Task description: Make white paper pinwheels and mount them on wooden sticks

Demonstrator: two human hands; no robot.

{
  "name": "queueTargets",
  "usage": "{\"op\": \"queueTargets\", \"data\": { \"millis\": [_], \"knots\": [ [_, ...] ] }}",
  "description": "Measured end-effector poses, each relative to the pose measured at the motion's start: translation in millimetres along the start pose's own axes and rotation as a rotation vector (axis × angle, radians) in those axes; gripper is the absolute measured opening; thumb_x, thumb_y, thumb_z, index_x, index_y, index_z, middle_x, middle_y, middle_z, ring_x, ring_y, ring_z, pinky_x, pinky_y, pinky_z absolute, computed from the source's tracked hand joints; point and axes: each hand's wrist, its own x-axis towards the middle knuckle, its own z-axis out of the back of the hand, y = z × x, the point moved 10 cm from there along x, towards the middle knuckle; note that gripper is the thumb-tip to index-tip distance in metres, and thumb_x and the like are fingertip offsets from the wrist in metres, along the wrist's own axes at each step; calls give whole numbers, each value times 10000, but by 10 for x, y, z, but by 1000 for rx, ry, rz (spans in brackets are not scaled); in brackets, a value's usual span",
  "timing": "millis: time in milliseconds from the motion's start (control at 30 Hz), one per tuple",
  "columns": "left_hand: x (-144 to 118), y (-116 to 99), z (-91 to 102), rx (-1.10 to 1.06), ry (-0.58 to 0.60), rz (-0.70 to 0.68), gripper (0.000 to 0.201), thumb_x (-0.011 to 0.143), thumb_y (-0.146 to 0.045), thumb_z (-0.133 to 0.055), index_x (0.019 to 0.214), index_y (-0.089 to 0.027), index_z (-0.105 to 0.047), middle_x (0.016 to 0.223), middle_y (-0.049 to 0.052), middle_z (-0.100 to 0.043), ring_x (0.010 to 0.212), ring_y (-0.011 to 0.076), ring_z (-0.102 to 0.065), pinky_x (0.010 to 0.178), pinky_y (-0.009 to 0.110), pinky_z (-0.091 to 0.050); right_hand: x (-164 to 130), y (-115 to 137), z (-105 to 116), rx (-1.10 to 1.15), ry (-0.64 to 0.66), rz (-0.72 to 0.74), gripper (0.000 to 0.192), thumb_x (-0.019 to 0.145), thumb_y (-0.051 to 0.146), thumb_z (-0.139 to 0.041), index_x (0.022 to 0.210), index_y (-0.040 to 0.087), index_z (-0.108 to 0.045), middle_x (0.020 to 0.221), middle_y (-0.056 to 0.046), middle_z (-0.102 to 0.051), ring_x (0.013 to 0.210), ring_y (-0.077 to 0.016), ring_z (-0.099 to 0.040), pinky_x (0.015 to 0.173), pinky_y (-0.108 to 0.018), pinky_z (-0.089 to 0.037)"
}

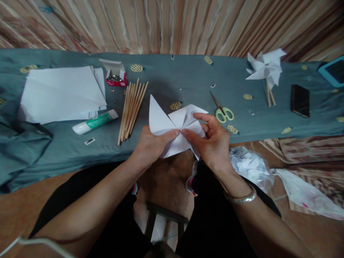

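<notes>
A white paper pinwheel (161, 120), partly folded, is held over the near edge of a table covered in grey-green cloth (188, 79). My left hand (152, 145) pinches it from the left, thumb tip at the centre. My right hand (212, 138) pinches the centre from the right, with its fingers over the folded flaps. The thumbs almost meet at the middle. One pointed flap stands up at the upper left. The paper's lower part is hidden behind my hands.
On the cloth: a stack of white paper (61, 93), a glue stick (95, 122), a bundle of wooden sticks (133, 107), a red box of pins (115, 73), scissors (221, 109), a finished pinwheel (266, 68), a black phone (300, 100). Crumpled plastic (249, 165) lies on the floor.
</notes>
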Motion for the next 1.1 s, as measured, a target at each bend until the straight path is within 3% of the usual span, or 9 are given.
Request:
{"op": "queueTargets", "data": {
  "millis": [667,933,1100],
  "knots": [
    [15,108,-105,-118,117,93,334,544,-213,-834,862,-152,-750,758,10,-746,621,142,-654,607,251,-543,42,4,49,-66,-76,51,476,674,357,-810,1085,213,-617,665,38,-670,542,-129,-589,491,-270,-464],
    [34,41,-89,-92,102,-10,384,530,-250,-872,870,-116,-754,836,60,-759,682,161,-675,644,266,-559,55,-52,33,-48,-58,42,476,683,377,-807,1090,219,-618,672,23,-675,555,-143,-600,490,-277,-465],
    [46,63,-73,-77,85,-19,356,538,-258,-865,843,-113,-752,809,58,-755,675,159,-669,641,262,-557,55,-68,-38,91,-11,18,419,679,363,-803,1021,220,-606,688,29,-677,543,-130,-583,489,-273,-474]
  ]
}}
